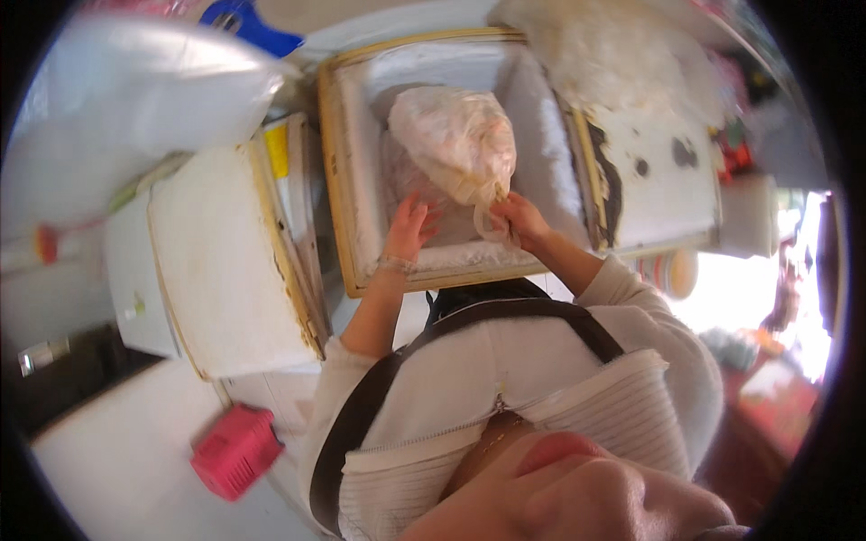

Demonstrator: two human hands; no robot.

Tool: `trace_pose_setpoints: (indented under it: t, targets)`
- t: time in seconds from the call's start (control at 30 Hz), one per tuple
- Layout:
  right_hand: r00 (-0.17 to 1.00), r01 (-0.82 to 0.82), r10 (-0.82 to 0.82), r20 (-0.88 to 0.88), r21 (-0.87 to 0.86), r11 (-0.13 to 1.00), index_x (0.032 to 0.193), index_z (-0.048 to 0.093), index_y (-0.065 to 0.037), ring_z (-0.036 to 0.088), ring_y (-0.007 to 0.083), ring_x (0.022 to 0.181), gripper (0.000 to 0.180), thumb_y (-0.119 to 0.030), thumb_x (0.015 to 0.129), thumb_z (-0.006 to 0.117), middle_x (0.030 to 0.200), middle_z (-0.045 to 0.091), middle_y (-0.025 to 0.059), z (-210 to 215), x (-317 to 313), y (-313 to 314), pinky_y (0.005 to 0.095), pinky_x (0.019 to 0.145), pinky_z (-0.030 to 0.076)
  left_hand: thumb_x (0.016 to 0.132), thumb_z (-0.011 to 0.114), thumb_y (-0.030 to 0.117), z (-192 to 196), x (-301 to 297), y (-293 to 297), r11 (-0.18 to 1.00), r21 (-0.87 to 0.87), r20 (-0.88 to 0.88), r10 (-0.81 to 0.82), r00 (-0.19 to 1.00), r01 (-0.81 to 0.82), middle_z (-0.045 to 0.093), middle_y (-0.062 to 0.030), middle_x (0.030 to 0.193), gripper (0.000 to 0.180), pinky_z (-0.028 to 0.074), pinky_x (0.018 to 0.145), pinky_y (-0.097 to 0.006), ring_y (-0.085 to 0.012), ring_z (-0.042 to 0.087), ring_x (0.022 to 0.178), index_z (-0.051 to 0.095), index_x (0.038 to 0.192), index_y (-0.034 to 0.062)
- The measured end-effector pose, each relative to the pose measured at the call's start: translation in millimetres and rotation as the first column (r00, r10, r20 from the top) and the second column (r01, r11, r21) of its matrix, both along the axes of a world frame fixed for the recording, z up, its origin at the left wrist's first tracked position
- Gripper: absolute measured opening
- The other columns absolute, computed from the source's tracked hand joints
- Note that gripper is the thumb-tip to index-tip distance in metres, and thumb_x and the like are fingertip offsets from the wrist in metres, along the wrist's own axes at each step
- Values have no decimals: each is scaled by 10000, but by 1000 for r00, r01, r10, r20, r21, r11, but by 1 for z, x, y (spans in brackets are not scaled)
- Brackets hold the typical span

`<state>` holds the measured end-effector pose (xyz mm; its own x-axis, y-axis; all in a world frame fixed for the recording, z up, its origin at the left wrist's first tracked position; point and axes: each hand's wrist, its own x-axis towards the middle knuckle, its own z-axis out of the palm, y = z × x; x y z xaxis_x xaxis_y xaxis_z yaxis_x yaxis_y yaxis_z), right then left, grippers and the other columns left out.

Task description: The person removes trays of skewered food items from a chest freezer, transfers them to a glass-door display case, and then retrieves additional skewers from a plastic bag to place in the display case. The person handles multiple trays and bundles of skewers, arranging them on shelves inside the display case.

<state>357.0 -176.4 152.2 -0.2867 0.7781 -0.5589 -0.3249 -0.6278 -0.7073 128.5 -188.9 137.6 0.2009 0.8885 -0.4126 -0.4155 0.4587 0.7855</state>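
Observation:
An open chest freezer (347,180) with thick frost on its inner walls stands before me. A bulging translucent plastic bag (456,140) with pale contents rests inside it. My right hand (516,216) pinches the bag's twisted neck at its lower end. My left hand (408,230) reaches into the freezer beside the bag, fingers spread, over another frosted bag beneath. A bracelet sits on my left wrist.
A white lid (225,261) lies to the freezer's left and a stained white lid (654,176) to its right. A pink crate (236,449) sits on the floor lower left. A large white sack (135,90) fills the upper left.

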Motion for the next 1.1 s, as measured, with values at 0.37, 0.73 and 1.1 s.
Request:
trace_pose_setpoints:
  t: [0.37,0.73,1.1]
  targets:
    - [847,-42,-142,513,330,943,1149,441,-33,492,120,876,411,-74,753,545,944,538,46,24,138,-88,264,775,415,672,565,-91,18,240,32,981,49,56,-192,980,190,439,-131,1171,665,470,814,-415,-287,480,1043,260,1236,85]
    - [488,-129,-330,808,441,888,744,574,-25,499,124,577,355,-370,828,553,615,547,77,6,332,-13,295,549,414,629,698,219,-11,303,82,961,275,-648,169,742,21,579,-176,977,565,440,783,-381,-300,565,873,473,1094,-10]
    - [93,-648,-530,843,456,611,776,542,-69,559,317,699,291,-357,817,529,731,595,121,126,317,11,391,608,442,724,650,208,42,336,44,477,563,-774,591,228,675,577,-151,807,334,458,604,-357,-265,568,681,515,971,27]
